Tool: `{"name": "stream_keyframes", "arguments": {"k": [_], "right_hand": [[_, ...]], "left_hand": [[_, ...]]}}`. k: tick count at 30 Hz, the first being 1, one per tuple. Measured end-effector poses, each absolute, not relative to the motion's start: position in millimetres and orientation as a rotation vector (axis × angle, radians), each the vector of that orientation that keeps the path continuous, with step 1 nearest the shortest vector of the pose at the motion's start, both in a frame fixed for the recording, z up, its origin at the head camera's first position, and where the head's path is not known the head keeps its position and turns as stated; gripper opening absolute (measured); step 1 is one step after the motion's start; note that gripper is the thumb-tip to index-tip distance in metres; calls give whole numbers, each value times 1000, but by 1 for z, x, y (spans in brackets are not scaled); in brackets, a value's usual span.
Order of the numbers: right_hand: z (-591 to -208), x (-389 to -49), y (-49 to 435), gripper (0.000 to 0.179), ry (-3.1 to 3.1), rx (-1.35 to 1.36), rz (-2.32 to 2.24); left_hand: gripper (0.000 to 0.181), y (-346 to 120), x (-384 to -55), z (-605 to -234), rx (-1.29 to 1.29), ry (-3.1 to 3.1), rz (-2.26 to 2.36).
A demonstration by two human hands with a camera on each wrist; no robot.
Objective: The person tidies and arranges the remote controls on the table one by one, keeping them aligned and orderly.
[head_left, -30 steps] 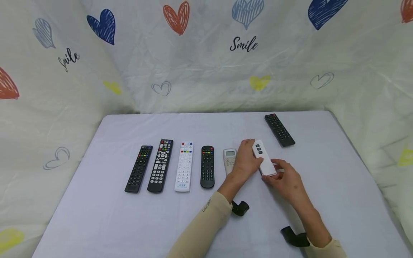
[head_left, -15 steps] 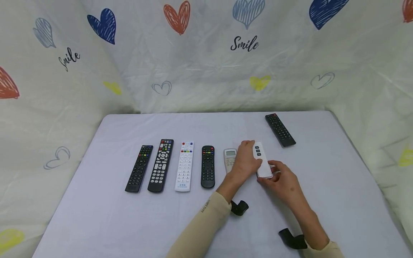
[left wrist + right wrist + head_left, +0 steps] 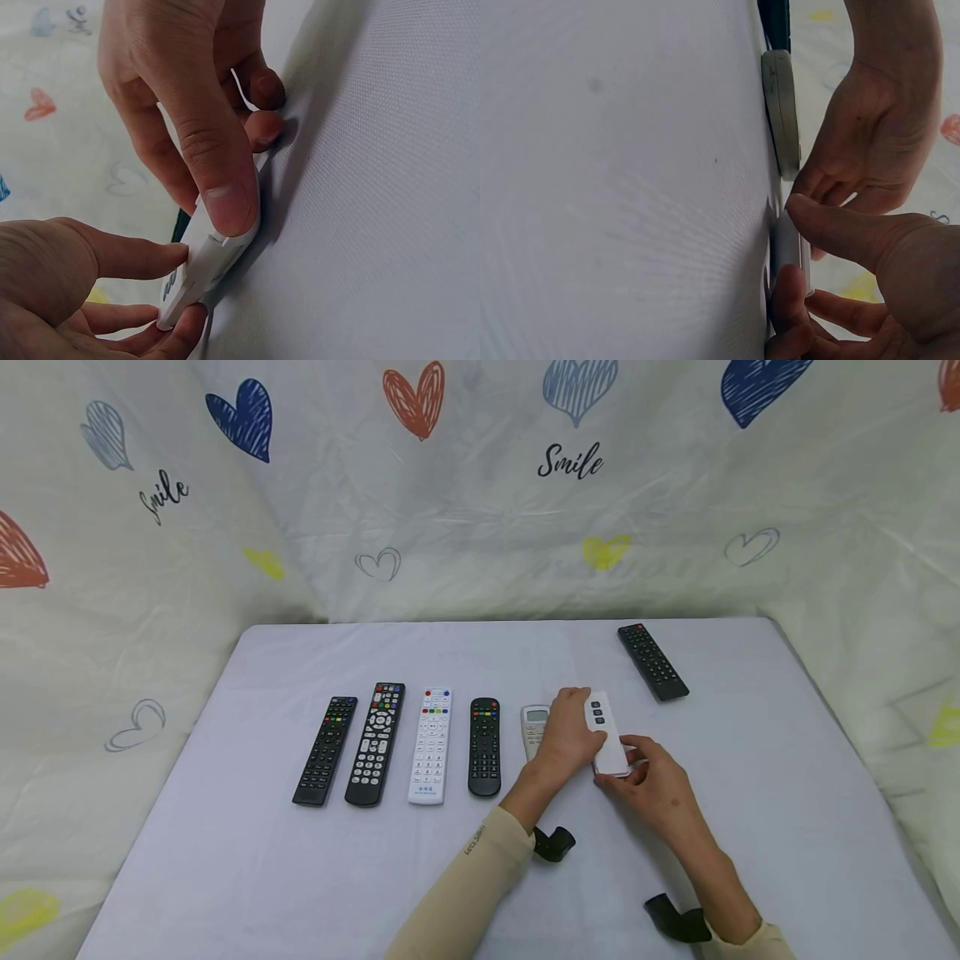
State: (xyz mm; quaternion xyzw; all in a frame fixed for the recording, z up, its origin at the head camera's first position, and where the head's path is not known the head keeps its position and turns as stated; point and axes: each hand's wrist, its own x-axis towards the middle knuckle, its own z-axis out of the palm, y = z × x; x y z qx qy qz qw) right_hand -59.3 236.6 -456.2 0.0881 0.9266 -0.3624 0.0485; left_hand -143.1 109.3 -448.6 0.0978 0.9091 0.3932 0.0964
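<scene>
A slim white remote (image 3: 609, 745) with a few dark buttons lies between both hands at the right of the row of remotes. My left hand (image 3: 567, 735) grips its upper, buttoned end, thumb across the side edge. My right hand (image 3: 660, 787) pinches the lower end between thumb and fingers. Seen from the left wrist, the white remote (image 3: 217, 251) sits close over the tabletop, its buttons partly covered by the left fingers. A pale grey remote with a small screen (image 3: 534, 727) lies just left, partly hidden by my left hand.
To the left lie a black remote (image 3: 484, 747), a white remote with many buttons (image 3: 431, 747), a larger black remote (image 3: 376, 745) and another black remote (image 3: 326, 752). One more black remote (image 3: 652, 662) lies slanted at the back right of the white table (image 3: 225, 860).
Both hands have shifted the slim white remote slightly left, and its lower end has swung left, so it lies straighter. The other remotes have stayed put.
</scene>
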Motion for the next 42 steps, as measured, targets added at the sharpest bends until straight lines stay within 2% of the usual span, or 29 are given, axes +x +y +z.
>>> {"name": "stream_keyframes", "arguments": {"k": [42], "right_hand": [[-460, -58, 234, 73, 2866, 219, -1099]], "left_hand": [[70, 104, -144, -451, 273, 2671, 1215]]}}
